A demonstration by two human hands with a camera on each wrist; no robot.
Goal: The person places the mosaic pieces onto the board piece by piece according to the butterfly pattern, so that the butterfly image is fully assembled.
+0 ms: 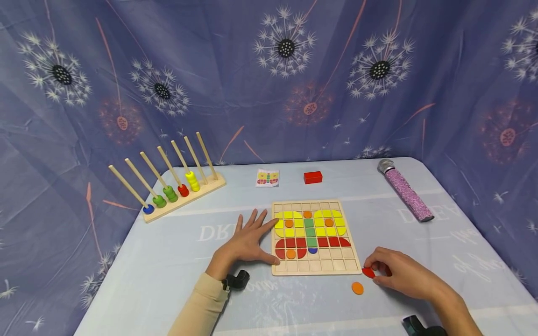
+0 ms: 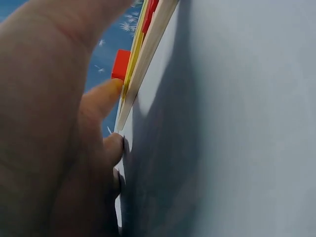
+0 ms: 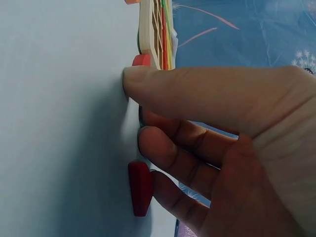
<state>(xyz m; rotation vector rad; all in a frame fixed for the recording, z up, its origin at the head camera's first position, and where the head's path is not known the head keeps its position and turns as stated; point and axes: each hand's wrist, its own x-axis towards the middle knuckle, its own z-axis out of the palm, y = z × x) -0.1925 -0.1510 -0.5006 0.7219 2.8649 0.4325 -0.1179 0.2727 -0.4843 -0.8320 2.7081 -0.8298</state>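
A: A blue-violet cloth printed with dandelion heads hangs behind, and the table (image 1: 176, 275) wears a smooth pale blue cover with faint lettering.

B: And on it?

A: A square wooden grid board (image 1: 314, 236), its cells partly filled with flat painted tiles: yellow squares and quarter-rounds up top, a green column in the middle, red pieces below, orange discs dotted in. It makes a butterfly.

B: Where are the hands?

A: The left hand (image 1: 248, 240) lies flat with its fingers straight and spread, the tips touching the board's left edge. It holds nothing.

B: The right one?

A: The right hand (image 1: 399, 273) sits just off the board's lower right corner, fingers curled down onto a small red tile (image 1: 368, 272). The tile lies on the table at the fingertips (image 3: 148, 140), flat, glossy and rounded on one side. Whether it is pinched or only touched, I cannot tell.

B: Anything close by?

A: An orange disc (image 1: 357, 288) lies on the table just beside that hand.

B: Farther off?

A: A wooden peg rack (image 1: 180, 191) with coloured rings, a pattern card (image 1: 267, 178), a red block (image 1: 313, 177), and a glittery pink microphone (image 1: 407, 191).
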